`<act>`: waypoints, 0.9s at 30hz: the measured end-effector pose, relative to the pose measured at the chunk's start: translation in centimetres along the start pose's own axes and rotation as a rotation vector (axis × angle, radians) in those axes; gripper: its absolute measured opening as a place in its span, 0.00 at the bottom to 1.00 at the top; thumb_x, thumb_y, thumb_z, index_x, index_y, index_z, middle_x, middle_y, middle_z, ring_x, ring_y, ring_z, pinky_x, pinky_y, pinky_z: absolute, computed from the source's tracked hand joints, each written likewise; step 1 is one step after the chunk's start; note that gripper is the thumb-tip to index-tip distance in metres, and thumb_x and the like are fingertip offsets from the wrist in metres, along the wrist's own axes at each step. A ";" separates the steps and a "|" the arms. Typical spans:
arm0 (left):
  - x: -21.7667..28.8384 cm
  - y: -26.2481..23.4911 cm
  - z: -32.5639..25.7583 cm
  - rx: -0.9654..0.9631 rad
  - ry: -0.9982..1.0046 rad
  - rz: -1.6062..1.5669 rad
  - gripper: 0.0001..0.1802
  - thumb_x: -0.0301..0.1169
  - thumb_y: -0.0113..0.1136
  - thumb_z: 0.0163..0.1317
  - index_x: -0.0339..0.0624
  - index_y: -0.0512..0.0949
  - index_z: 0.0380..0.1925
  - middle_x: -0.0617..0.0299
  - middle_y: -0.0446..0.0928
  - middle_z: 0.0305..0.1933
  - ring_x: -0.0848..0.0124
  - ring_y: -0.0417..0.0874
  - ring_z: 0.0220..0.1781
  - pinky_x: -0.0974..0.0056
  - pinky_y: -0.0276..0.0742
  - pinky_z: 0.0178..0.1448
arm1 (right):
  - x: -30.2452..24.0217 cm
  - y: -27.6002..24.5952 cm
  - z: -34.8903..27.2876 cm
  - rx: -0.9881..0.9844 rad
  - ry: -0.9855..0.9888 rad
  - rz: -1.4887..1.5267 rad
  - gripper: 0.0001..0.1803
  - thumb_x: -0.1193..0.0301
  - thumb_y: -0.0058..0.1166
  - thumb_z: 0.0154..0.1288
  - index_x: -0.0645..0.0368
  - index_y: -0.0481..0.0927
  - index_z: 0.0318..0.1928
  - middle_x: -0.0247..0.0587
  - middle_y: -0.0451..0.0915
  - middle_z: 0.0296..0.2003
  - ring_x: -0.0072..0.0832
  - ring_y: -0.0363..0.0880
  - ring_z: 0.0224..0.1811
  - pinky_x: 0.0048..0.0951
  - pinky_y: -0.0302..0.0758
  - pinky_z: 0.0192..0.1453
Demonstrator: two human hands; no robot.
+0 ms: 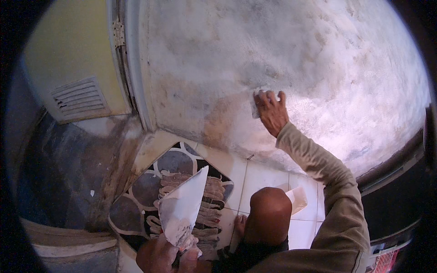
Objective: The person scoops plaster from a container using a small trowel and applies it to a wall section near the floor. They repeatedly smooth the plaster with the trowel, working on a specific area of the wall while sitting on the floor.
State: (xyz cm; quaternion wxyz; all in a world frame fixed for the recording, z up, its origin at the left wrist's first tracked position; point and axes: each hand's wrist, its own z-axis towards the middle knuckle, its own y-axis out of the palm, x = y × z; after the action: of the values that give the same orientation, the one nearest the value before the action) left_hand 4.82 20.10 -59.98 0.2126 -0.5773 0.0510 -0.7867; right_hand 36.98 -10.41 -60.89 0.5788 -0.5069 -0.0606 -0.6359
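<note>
My right hand (273, 113) presses against the mottled white-grey wall (218, 50). Its fingers curl over a small pale flat scraper (255, 108), whose far side is hidden by the hand. Low in front of me, my left hand (185, 258) is closed around the narrow lower end of a white pointed flat board (185, 207). Greyish-white paste is smeared on that board near the fingers. The board tilts upward above a patterned mat, clear of the wall.
Beneath the board lie a patterned mat (175, 163) and a ribbed brown rug (211, 211). A yellowish door with a vent (79, 98) stands at left beside its frame (136, 68). A pale container (298, 200) sits on white tiles behind my knee (268, 211). Dark furniture (391, 204) is at right.
</note>
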 end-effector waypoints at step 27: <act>-1.8 0.3 -1.8 -0.009 -0.127 -0.150 0.14 0.30 0.50 0.63 0.28 0.74 0.41 0.63 0.74 0.23 0.82 0.61 0.15 0.75 0.55 0.20 | 4.1 -0.9 -0.7 0.122 0.244 -0.078 0.28 0.78 0.48 0.52 0.50 0.70 0.57 0.40 0.69 0.47 0.36 0.66 0.49 0.46 0.59 0.51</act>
State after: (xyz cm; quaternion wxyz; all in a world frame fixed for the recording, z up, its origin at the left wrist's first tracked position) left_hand 3.70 20.25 -62.22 0.1533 -0.6293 -0.0025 -0.7619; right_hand 36.61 -13.30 -57.79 0.5863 -0.3871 -0.0481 -0.7100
